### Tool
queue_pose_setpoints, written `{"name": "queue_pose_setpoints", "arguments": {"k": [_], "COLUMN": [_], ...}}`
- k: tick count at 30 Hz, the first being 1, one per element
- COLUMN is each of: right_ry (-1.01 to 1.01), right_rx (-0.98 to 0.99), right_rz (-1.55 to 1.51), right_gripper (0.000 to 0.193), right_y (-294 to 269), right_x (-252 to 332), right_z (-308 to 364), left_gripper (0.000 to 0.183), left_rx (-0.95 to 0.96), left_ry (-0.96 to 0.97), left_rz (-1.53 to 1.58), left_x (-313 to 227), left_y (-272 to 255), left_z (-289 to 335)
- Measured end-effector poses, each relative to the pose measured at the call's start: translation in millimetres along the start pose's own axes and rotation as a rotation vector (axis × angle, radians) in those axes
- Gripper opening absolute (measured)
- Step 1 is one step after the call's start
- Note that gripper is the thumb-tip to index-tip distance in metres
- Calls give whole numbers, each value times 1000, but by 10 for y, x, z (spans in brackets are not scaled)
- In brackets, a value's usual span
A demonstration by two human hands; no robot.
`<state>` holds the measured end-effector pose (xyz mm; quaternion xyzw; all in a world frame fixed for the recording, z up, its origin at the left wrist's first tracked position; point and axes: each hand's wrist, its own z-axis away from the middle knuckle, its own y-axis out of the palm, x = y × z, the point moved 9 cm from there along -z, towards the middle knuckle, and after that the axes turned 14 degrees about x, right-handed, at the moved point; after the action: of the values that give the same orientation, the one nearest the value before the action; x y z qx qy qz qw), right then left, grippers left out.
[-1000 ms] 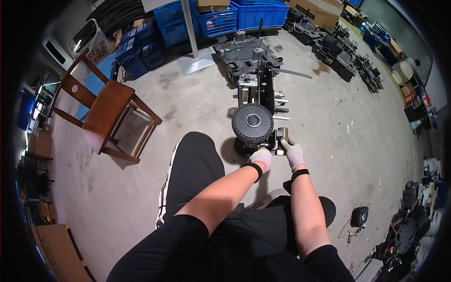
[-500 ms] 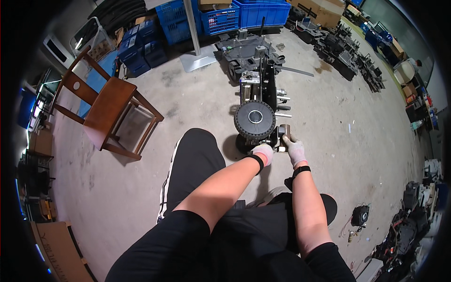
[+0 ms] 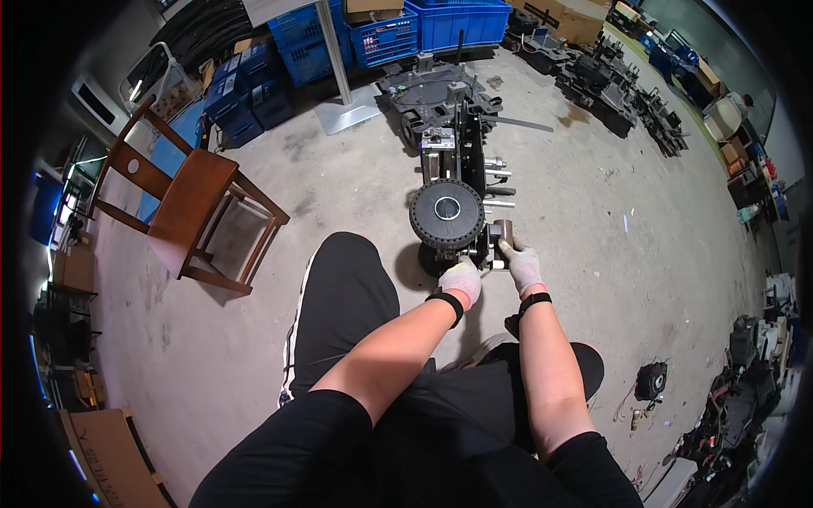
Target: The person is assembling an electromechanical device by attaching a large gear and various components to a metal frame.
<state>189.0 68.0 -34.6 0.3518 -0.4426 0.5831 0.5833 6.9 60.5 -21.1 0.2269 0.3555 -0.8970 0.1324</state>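
A black wheeled machine frame (image 3: 468, 148) stands on the floor in front of me, with a round black ribbed wheel (image 3: 446, 213) facing up at its near end. My left hand (image 3: 461, 281), in a pale glove, is closed at the frame's near edge just below the wheel. What its fingers hold is hidden. My right hand (image 3: 522, 264), gloved too, grips a brownish-grey metal cylinder (image 3: 506, 230) at the frame's right side, thumb along it. Short silver rods (image 3: 500, 203) stick out from the frame above that hand.
A wooden chair (image 3: 193, 203) stands on the left. Blue crates (image 3: 457, 25), dark blue boxes (image 3: 246, 93) and a metal post on a flat base (image 3: 347, 110) are at the back. More black machine frames (image 3: 601, 89) lie far right. A small black part with wires (image 3: 651, 381) lies near right.
The whole view has shifted slightly, so the machine sits a little further left. My left hand has drawn slightly toward me from the wheel; my right hand keeps its grip on the cylinder.
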Motion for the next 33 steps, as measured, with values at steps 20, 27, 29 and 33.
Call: {"name": "queue_pose_setpoints", "arguments": {"k": [20,27,29,33], "right_ry": [26,24,14,27], "right_rx": [-13,-29,-19,-54], "right_rz": [47,35,50,71], "right_gripper": [40,42,42,41], "right_y": [-29,-49,-45,-64], "right_x": [-75,-113,-112,-88], "right_z": [-47,-74,-88,-62], "left_gripper": [30,31,31,30], "left_rx": [-65,104,79,23], "left_ry": [152,131,153,186], "left_rz": [-107,-144,-133,-114], "left_x": [-2,-2,20,35], "left_y": [20,96,96,74], "left_z": [-15,-130,-178,-166]}}
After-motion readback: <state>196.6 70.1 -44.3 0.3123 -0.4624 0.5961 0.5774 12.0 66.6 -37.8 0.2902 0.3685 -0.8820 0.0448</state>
